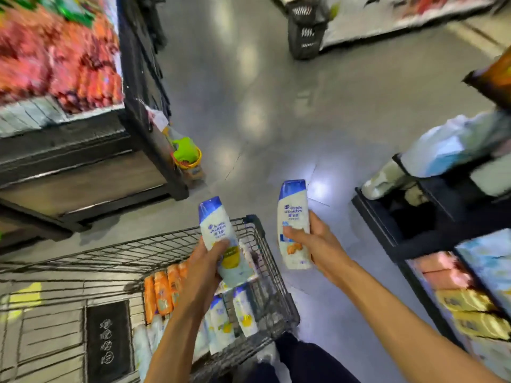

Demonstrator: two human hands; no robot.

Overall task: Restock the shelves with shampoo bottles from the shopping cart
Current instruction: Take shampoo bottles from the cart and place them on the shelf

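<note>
Both forearms reach out from the bottom edge. Left hand curls round a white shampoo bottle with a blue cap, held over the wire cart. Right hand grips a second bottle upright, just right of the cart, above the floor. More white bottles and orange bottles lie in the cart. Packed shelves stand to the right.

The left bottle is white with a blue cap, blue lettering and a yellow patch lower down. The right bottle is white and blue-capped, with a blue band and an orange-brown patch. The cart is a dark grey wire grid holding orange bottles and white bottles marked blue and yellow. The floor is glossy grey.
</note>
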